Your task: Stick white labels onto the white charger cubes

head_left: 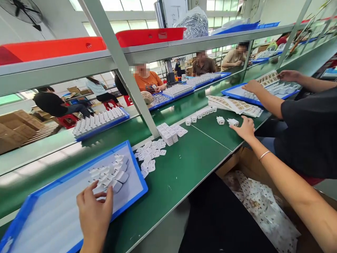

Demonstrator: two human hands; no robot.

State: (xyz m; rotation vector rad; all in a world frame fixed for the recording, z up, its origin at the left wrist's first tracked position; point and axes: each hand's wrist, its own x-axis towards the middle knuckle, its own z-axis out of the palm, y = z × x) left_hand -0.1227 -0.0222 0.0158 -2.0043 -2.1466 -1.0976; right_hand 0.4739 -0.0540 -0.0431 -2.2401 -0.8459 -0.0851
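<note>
My left hand (95,211) is over the blue-rimmed tray (52,214), thumb and fingers curved apart at the near end of a cluster of white charger plugs (105,175). These plugs stand close together with their prongs up. My right hand (245,129) reaches across the bench at right, thumb and forefinger spread beside a white charger plug (233,122). Another white plug (220,120) lies just left of it. Further left, several more plugs (200,115) form a row. Loose white square covers (150,154) and stacked ones (168,133) lie between the tray and that row.
A co-worker's hands (254,87) work over another blue tray (237,92) at right, behind sheets of labels (234,105). A slanted metal post (131,80) and shelf with red trays (150,35) cross ahead. An open carton (237,161) stands below the bench edge.
</note>
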